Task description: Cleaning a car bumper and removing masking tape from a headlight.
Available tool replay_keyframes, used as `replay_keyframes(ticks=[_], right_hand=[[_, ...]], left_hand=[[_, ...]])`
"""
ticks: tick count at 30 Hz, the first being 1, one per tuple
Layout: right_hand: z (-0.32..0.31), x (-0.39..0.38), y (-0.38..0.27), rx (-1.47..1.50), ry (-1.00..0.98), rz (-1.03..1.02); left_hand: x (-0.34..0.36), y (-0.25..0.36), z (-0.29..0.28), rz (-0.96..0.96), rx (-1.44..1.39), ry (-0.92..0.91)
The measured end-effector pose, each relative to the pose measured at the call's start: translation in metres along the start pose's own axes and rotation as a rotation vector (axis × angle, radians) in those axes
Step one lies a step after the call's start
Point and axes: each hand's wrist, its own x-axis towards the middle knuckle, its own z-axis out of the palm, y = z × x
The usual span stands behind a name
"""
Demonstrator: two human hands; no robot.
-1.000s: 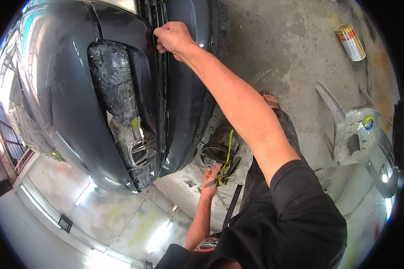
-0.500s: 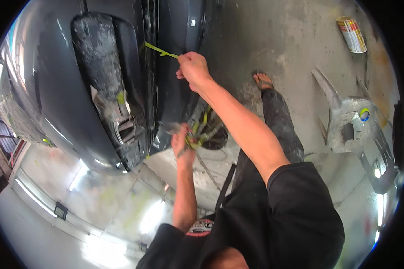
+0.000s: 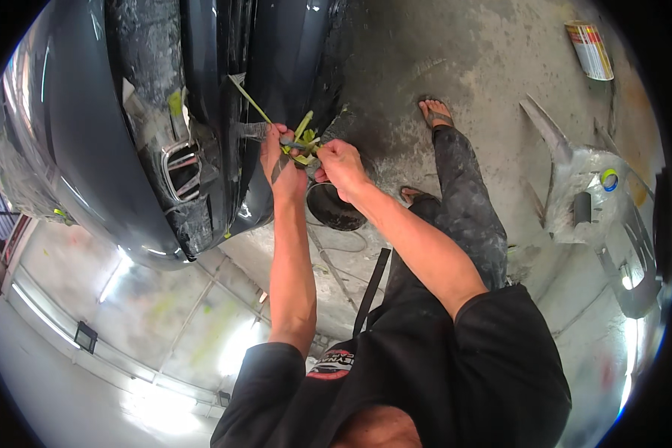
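Observation:
A dark grey car bumper (image 3: 89,127) with dull, scuffed openings fills the left. My left hand (image 3: 285,168) is closed around a crumpled bunch of yellow-green masking tape (image 3: 306,142) beside the bumper's edge. From that hand, a narrow tape strip (image 3: 250,100) runs up to the bumper. Greyish film-like scraps (image 3: 251,130) hang by the fingers. My right hand (image 3: 341,166) pinches the bunch from its right side, the fingertips close to those of the left. Exactly which loose ends each hand grips is partly hidden.
Below the hands, a dark round bucket (image 3: 337,206) stands on the concrete floor. A printed metal can (image 3: 591,51) lies at the far right. Nearer, a grey moulded part (image 3: 586,187) rests with a tape roll (image 3: 609,179) on it. My sandalled feet (image 3: 434,113) are right of the bucket.
My right hand has come down from the stretched tape strip to the bunch. My left hand has moved up, bringing the bunch to meet it. The bumper has shifted slightly left in view.

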Motion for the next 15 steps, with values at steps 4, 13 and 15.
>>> replay_keyframes(ticks=[4, 13, 15], right_hand=[[-0.023, -0.005, 0.016, -0.296, -0.041, -0.235], [0.032, 0.015, -0.012, -0.591, -0.064, -1.062], [0.067, 0.016, 0.001, -0.613, -0.115, -1.053]], left_hand=[[-0.017, -0.030, -0.018, 0.145, 0.063, 0.247], [-0.114, -0.080, -0.100, 0.042, 0.036, 0.254], [-0.126, -0.089, -0.105, 0.010, 0.055, 0.241]])
